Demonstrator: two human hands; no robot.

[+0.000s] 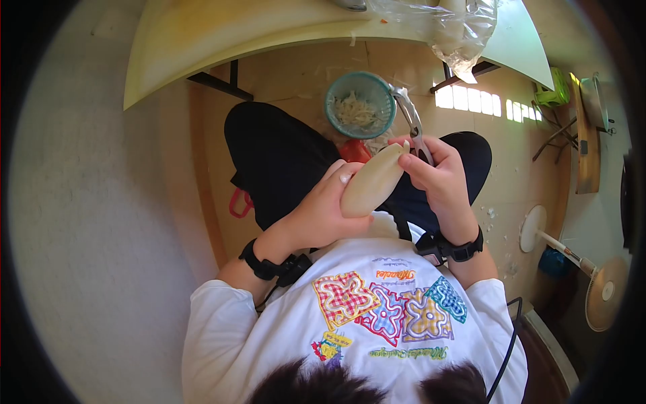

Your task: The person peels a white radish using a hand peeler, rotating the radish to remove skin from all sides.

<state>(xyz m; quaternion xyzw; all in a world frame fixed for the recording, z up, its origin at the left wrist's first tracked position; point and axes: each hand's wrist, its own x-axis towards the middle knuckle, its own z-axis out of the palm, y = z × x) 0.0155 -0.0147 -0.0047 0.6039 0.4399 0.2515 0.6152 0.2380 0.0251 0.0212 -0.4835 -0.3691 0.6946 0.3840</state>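
Observation:
A pale, smooth white radish point(374, 180) lies tilted across my lap, its narrow end up to the right. My left hand point(330, 205) wraps around its thick lower end from the left. At the narrow end, my right hand point(437, 168) is closed with the thumb against the radish. A silver metal peeler point(408, 113) sticks up out of the right hand's fingers. Just beyond it on the floor stands a blue-green basket point(389, 120) with pale peelings point(356, 111) inside. Something red point(354, 149) shows between the basket and the radish.
A white table point(269, 30) curves across the far side, with a clear plastic bag point(468, 40) holding pale things on it. Dark-trousered knees flank the basket. Fans point(605, 293) stand at the right. Small white scraps point(491, 213) dot the floor. A pink handle point(239, 202) is at left.

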